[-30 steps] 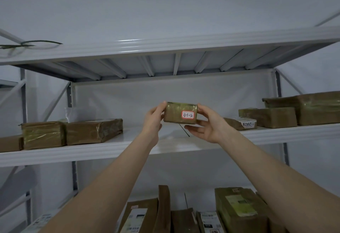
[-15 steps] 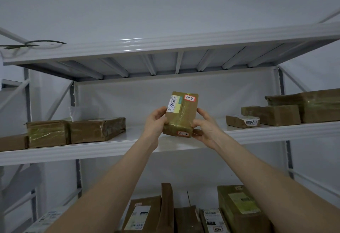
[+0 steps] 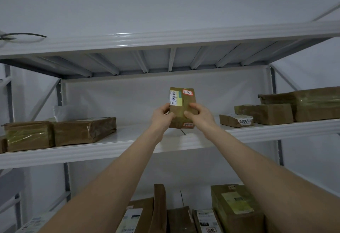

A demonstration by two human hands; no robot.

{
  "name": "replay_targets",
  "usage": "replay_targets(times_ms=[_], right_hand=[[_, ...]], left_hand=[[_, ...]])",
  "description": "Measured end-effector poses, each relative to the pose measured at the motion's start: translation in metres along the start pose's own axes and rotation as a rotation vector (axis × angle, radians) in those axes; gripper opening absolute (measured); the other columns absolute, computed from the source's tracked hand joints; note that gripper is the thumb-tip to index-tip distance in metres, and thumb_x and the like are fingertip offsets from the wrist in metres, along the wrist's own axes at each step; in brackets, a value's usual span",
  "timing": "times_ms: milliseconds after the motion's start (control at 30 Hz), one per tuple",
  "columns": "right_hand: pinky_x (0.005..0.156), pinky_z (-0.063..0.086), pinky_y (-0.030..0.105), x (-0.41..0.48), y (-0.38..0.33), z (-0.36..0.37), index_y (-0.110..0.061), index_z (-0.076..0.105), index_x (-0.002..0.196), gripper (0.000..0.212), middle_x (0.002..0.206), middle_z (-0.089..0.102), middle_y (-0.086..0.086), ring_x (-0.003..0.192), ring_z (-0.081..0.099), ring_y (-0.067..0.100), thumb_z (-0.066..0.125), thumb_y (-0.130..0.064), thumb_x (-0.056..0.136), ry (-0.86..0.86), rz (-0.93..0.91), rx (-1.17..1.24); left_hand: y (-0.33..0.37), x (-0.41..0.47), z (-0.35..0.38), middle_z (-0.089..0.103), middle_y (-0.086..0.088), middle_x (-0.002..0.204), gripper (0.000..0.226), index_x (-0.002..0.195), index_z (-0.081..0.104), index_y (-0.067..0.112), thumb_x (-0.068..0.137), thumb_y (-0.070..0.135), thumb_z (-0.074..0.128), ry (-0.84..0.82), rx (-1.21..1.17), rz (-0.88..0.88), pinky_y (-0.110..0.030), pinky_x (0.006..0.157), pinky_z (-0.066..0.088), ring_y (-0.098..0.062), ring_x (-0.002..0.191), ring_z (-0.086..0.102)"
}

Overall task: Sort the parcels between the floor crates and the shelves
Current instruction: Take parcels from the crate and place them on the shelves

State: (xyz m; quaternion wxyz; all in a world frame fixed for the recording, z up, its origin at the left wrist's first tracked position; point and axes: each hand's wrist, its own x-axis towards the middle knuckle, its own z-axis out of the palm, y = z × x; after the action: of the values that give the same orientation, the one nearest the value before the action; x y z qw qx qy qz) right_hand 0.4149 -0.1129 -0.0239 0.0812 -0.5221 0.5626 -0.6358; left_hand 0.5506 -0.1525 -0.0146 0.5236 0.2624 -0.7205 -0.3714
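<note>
A small brown parcel (image 3: 181, 106) stands upright over the middle shelf (image 3: 128, 137), gripped from both sides: the left hand (image 3: 161, 116) and right hand (image 3: 197, 114) curl round its lower half. White metal shelving fills the view against a pale wall. More taped parcels lie to the left (image 3: 84, 130) and right (image 3: 265, 113), others stand on the shelf below (image 3: 235, 208).

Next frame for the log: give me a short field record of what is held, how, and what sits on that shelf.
held: small brown parcel, upright
left hand: grips its left side
right hand: grips its right side
labels: red-edged stickers top and bottom, barcode label top left
place: over the middle shelf; contact unclear
shelf left: taped parcels
shelf right: brown boxes
</note>
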Motion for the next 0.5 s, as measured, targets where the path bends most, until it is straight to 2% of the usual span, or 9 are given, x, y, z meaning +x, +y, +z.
replay_targets(times_ms=[67, 100, 167, 233, 300, 367, 433, 500], right_hand=[[0.092, 0.048, 0.034, 0.01, 0.001, -0.003, -0.022, 0.044, 0.139, 0.065, 0.126, 0.055, -0.001, 0.112, 0.055, 0.02, 0.07, -0.035, 0.081, -0.064, -0.029, -0.226], [0.092, 0.048, 0.036, 0.014, 0.003, -0.004, -0.024, 0.044, 0.139, 0.066, 0.126, 0.057, 0.0, 0.112, 0.055, 0.022, 0.07, -0.039, 0.081, -0.081, -0.032, -0.346], [0.091, 0.048, 0.037, 0.024, 0.01, -0.006, -0.03, 0.045, 0.137, 0.058, 0.125, 0.06, 0.003, 0.11, 0.057, 0.026, 0.064, -0.044, 0.084, -0.088, -0.034, -0.555], [0.094, 0.047, 0.038, 0.032, 0.019, -0.006, -0.035, 0.048, 0.134, 0.05, 0.124, 0.062, 0.004, 0.111, 0.056, 0.029, 0.059, -0.046, 0.087, -0.122, -0.024, -0.672], [0.097, 0.045, 0.04, 0.036, 0.025, -0.005, -0.035, 0.051, 0.131, 0.044, 0.127, 0.059, 0.004, 0.116, 0.053, 0.03, 0.056, -0.047, 0.089, -0.162, 0.003, -0.769], [0.098, 0.042, 0.04, 0.037, 0.021, 0.001, -0.033, 0.055, 0.127, 0.038, 0.13, 0.055, 0.007, 0.119, 0.047, 0.031, 0.054, -0.043, 0.09, -0.106, -0.011, -0.897], [0.1, 0.037, 0.04, 0.036, 0.006, 0.02, -0.03, 0.053, 0.13, 0.04, 0.136, 0.046, 0.008, 0.125, 0.038, 0.031, 0.053, -0.041, 0.091, 0.02, -0.098, -0.924], [0.1, 0.035, 0.04, 0.031, -0.016, 0.055, -0.028, 0.051, 0.132, 0.046, 0.139, 0.043, 0.007, 0.128, 0.034, 0.03, 0.054, -0.045, 0.091, 0.028, -0.243, -0.825]], left_hand=[[-0.002, 0.011, 0.01, 0.068, -0.002, 0.111, 0.035, 0.118, 0.063, 0.02, 0.091, 0.006, 0.047, -0.011, 0.02, -0.041, -0.028, 0.085, 0.051, -0.018, 0.102, 0.061], [-0.003, 0.016, 0.014, 0.068, -0.004, 0.107, 0.031, 0.111, 0.065, 0.02, 0.091, 0.007, 0.046, -0.013, -0.005, -0.079, -0.028, 0.082, 0.05, -0.018, 0.097, 0.062], [-0.007, 0.024, 0.022, 0.067, -0.003, 0.094, 0.026, 0.094, 0.065, 0.022, 0.092, 0.008, 0.044, -0.003, -0.107, -0.179, -0.026, 0.077, 0.049, -0.015, 0.084, 0.061], [-0.013, 0.028, 0.025, 0.06, 0.0, 0.088, 0.025, 0.088, 0.058, 0.024, 0.093, 0.007, 0.041, 0.005, -0.175, -0.266, -0.028, 0.08, 0.047, -0.016, 0.084, 0.058], [-0.017, 0.026, 0.017, 0.057, 0.0, 0.1, 0.029, 0.106, 0.056, 0.025, 0.092, 0.006, 0.04, -0.051, -0.125, -0.255, -0.029, 0.087, 0.044, -0.017, 0.099, 0.055], [-0.02, 0.025, -0.004, 0.054, -0.004, 0.124, 0.042, 0.132, 0.051, 0.016, 0.092, 0.004, 0.04, -0.054, -0.012, -0.169, -0.03, 0.099, 0.041, -0.019, 0.117, 0.05], [-0.02, 0.025, -0.035, 0.052, -0.007, 0.135, 0.043, 0.136, 0.049, 0.01, 0.094, 0.003, 0.039, 0.064, 0.108, -0.056, -0.032, 0.107, 0.038, -0.021, 0.125, 0.048], [-0.021, 0.027, -0.073, 0.054, -0.007, 0.134, 0.039, 0.133, 0.052, 0.009, 0.095, 0.004, 0.041, 0.208, 0.215, 0.04, -0.027, 0.105, 0.037, -0.021, 0.125, 0.05]])
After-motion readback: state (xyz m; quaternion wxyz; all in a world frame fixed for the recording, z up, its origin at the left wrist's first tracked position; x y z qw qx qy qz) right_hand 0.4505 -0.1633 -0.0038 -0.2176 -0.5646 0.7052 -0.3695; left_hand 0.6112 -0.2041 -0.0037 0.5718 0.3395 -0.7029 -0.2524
